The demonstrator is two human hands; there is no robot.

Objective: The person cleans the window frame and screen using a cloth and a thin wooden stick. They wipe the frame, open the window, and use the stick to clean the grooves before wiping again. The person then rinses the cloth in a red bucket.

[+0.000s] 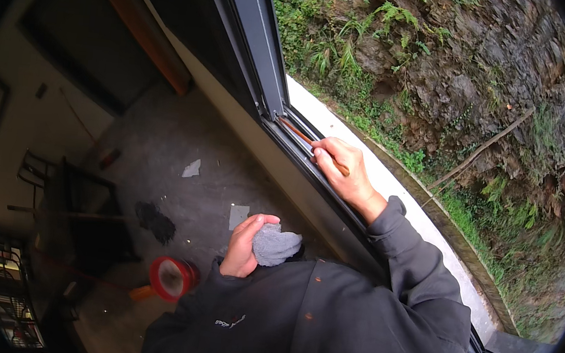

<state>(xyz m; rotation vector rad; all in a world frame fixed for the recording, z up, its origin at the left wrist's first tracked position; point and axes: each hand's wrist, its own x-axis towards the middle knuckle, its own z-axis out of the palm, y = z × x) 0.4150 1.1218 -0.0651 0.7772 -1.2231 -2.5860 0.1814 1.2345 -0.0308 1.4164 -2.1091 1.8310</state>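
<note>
My right hand point(341, 168) grips a slim brown wooden handle point(295, 130), pinched between thumb and fingers. The tool's far end reaches into the sliding-window track point(301, 150), close to the foot of the dark metal sash point(270, 46). Whether that end carries bristles is too small to tell. A bunched grey cloth point(275, 245) is held in my left hand point(244, 247), low in front of my dark jacket point(339, 322). That hand is apart from the window frame.
A red bucket point(173, 279) stands on the concrete floor point(163, 128) at my left. Beyond it lies a dark broom or mop head point(154, 222). Pale scraps point(192, 168) dot the floor. Outside are a white ledge point(316, 100) and a rocky slope point(469, 67).
</note>
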